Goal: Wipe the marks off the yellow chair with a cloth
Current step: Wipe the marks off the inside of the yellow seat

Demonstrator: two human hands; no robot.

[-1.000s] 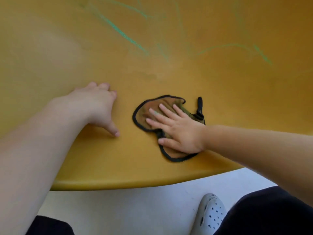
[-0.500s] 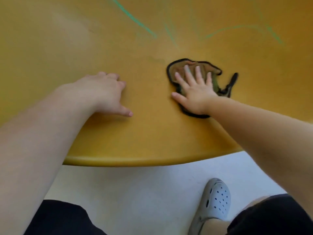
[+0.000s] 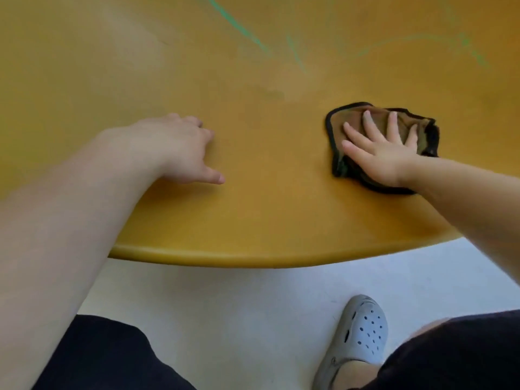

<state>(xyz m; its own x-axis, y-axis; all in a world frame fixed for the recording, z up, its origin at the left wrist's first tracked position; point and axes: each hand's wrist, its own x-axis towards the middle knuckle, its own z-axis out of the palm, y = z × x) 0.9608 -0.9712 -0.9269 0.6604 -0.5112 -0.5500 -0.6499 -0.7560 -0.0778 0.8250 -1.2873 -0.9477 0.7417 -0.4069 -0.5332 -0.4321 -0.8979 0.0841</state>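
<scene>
White floor shows below the rounded front edge of the yellow chair, whose broad seat fills the upper view. The left hand rests on the seat with fingers loosely bent and thumb out, holding nothing; it appears to act as a brace. The right hand lies flat, fingers spread, on the cloth, pressing it to the seat without gripping it, well to the right of the left hand. A grey shoe stands on the floor. The cloth, brown with a dark border, is bunched beneath the palm. Green marks streak the seat farther up, apart from the cloth.

Judged stage: wiping under way, streaks not yet reached. A good stroke would carry the cloth up over the streaks under firm, even pressure, with fabric kept beneath the fingertips so that bare skin does not smear them. The bunched cloth may slip from under the palm.
</scene>
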